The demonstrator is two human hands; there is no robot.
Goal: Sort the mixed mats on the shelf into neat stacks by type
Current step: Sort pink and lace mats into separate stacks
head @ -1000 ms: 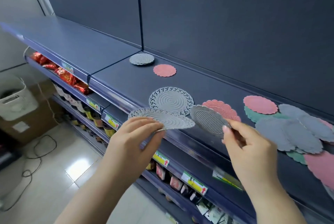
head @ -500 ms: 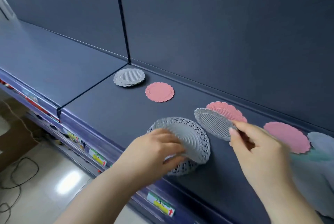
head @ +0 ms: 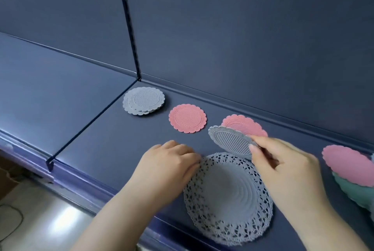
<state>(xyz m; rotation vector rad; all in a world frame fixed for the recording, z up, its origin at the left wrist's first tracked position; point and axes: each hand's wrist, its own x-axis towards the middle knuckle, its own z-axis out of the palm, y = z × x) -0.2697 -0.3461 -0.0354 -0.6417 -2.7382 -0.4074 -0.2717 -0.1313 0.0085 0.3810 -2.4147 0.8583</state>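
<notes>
Large grey lace mats (head: pixel 228 200) lie stacked near the shelf's front edge. My left hand (head: pixel 168 165) rests at their left rim, fingers curled loosely against the edge. My right hand (head: pixel 283 169) pinches a small grey ribbed mat (head: pixel 228 141), held tilted above the shelf. A pink ribbed mat (head: pixel 242 125) lies partly behind it. Another pink mat (head: pixel 187 118) lies alone further left. A stack of small grey ribbed mats (head: pixel 144 101) sits by the shelf divider.
At the right edge a pink mat (head: pixel 348 164) overlaps green mats (head: pixel 358 192). The dark blue shelf (head: pixel 97 141) has a back wall and a thin divider line (head: pixel 91 123) on the left. Floor shows below the front edge.
My left hand has laid the large lace mat flat onto the one on the shelf and now rests at its rim. My right hand still holds the small grey mat; the camera moved closer.
</notes>
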